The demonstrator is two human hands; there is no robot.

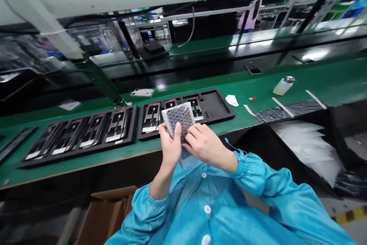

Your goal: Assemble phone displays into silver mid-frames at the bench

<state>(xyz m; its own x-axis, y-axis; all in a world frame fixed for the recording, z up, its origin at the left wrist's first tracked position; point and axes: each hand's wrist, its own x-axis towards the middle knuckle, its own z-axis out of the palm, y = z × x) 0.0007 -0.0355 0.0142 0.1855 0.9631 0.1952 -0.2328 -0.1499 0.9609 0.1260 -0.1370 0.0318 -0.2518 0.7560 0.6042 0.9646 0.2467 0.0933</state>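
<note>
Head view: a bubble-wrap packet is held up, tilted, in front of the body, over the near edge of the green bench. Its contents are hidden by the wrap. By the look of it, the wrap is being handled at its lower edge; this is probably best done with the packet steadied by one hand while the edge is worked by the other, and with light pressure, so that the bubbles are not crushed nor the contents bent. Slack film should be smoothed flat rather than tugged. The packet is clamped by the left hand, its thumb laid up the front face and its fingers tucked round the left side. The lower right edge is pinched by the curled fingers of the right hand, although their tips are partly hidden. Most of the packet is thus seen above both hands, touched by each, and part of the right tray and its parts is covered by it.
</note>
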